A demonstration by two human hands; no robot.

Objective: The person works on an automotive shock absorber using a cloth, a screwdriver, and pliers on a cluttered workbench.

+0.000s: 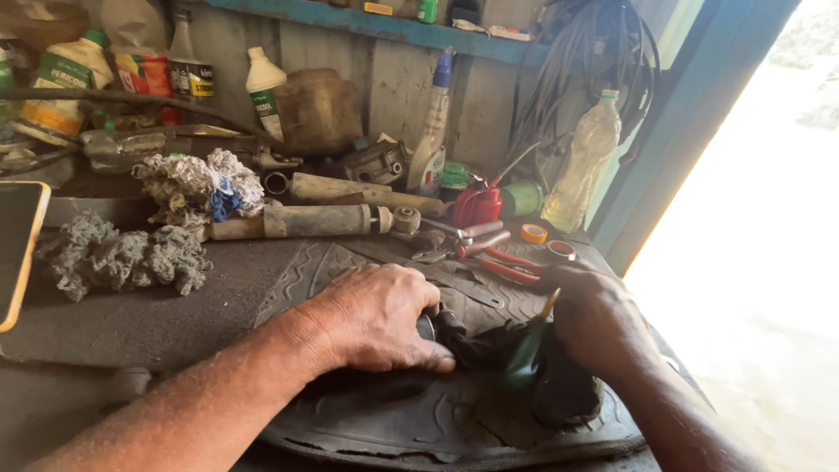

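My left hand (pixel 376 316) lies palm down on a black rubber tyre piece (pixel 437 419) on the workbench, its fingers closed over a fold of dark rubber and a small dark object near the thumb. My right hand (pixel 594 319) grips a green-handled tool (pixel 529 354) whose yellowish tip points up, pressed against the same rubber. The tool's working end is hidden under my hand.
Red-handled pliers (pixel 502 258) and tape rolls (pixel 534 233) lie just beyond my hands. A shock absorber (pixel 306 220), grey rags (pixel 122 255), bottles (pixel 585 162), a red oil can (pixel 476 205) and cables crowd the back. A phone (pixel 16 249) sits at left; a bright doorway is at right.
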